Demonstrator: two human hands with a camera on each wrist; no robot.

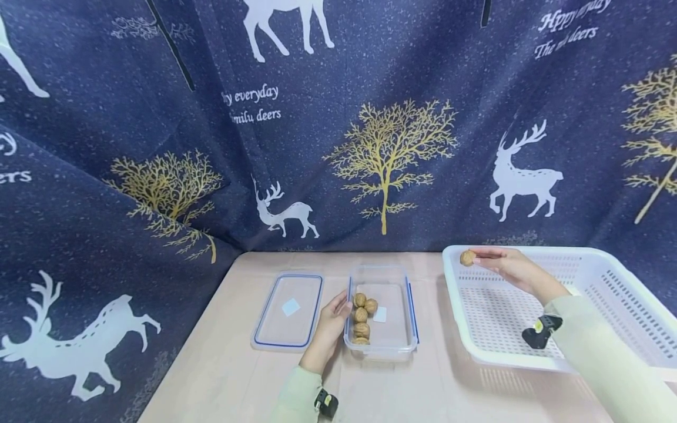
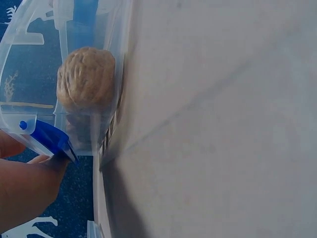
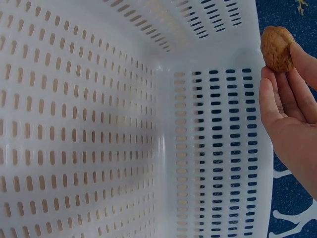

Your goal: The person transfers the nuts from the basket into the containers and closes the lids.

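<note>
My right hand (image 1: 510, 267) pinches a walnut (image 1: 468, 258) between thumb and fingertips, over the back left corner of a white perforated basket (image 1: 460, 317). In the right wrist view the walnut (image 3: 277, 49) is at the fingertips, near the basket's rim. My left hand (image 1: 332, 320) holds the left side of a clear plastic food container (image 1: 394, 338), its thumb at the rim. Several walnuts (image 1: 361, 315) lie along that container's left side. In the left wrist view a walnut (image 2: 86, 78) shows through the clear wall, with a blue latch (image 2: 49, 139) beside the hand.
Left of the container, a clear lid (image 1: 288, 311) with a blue seal lies flat on the pale tabletop (image 1: 391, 393). The basket's floor shows bare through most of its visible part. A dark blue cloth (image 1: 296, 147) printed with deer and trees hangs behind the table.
</note>
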